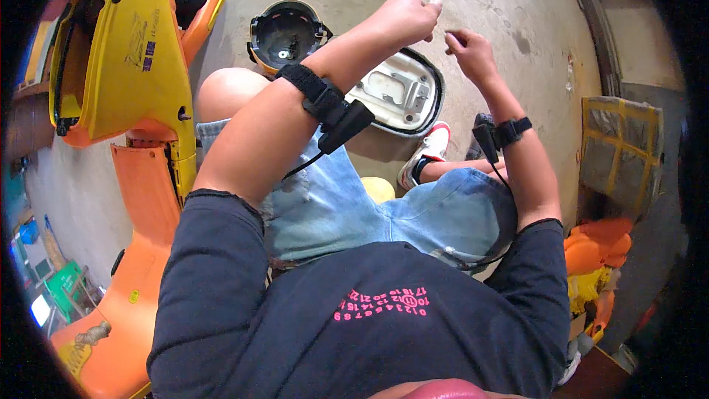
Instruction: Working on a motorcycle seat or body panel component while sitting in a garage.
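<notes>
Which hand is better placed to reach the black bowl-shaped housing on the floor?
Likely the left hand: in this view it's nearer the black bowl-shaped housing. The right hand is farther off, with the left forearm in between.

White cover [397, 94]: smooth plastic. Yellow casing [127, 59]: glossy plastic. Shorts [325, 192]: denim cloth. Floor [506, 22]: matt concrete.

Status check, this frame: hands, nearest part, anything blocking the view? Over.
Left hand and right hand apart; anything pinched too small to tell. White oblong plastic shell, black-rimmed, on floor nearby. Left forearm hides part of it.
</notes>
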### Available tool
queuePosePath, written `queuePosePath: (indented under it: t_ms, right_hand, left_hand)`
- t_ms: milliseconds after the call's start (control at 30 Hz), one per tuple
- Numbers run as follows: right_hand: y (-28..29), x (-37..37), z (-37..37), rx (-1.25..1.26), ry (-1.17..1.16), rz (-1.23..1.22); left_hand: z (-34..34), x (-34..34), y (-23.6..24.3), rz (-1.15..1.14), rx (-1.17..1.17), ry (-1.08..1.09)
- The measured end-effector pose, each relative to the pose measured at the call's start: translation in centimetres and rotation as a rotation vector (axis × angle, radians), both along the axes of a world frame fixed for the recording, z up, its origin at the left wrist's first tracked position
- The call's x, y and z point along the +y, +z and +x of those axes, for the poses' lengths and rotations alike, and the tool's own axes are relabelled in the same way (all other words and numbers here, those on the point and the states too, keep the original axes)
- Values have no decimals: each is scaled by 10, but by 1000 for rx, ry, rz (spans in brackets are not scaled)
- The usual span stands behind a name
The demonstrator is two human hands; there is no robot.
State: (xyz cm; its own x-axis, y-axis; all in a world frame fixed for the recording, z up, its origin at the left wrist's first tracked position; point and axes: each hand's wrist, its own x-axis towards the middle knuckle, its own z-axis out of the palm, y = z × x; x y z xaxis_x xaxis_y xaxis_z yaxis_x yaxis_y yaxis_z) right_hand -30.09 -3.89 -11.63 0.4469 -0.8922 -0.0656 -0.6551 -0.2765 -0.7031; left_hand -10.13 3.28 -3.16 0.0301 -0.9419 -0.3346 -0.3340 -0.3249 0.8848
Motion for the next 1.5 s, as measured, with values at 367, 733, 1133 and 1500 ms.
queuePosePath:
  t_ms: [367,733,1133,1500]
  right_hand:
    - [-184,8,-50,597,-15,245]
    - [-204,13,-42,676,75,241]
    - [-205,20,-33,736,10,141]
    - [-201,25,-29,816,20,96]
  left_hand:
    - [33,-7,8,-216,81,206]
    - [42,-7,7,-209,-62,167]
    - [39,-2,10,-205,-83,154]
    - [39,-2,7,-261,-146,133]
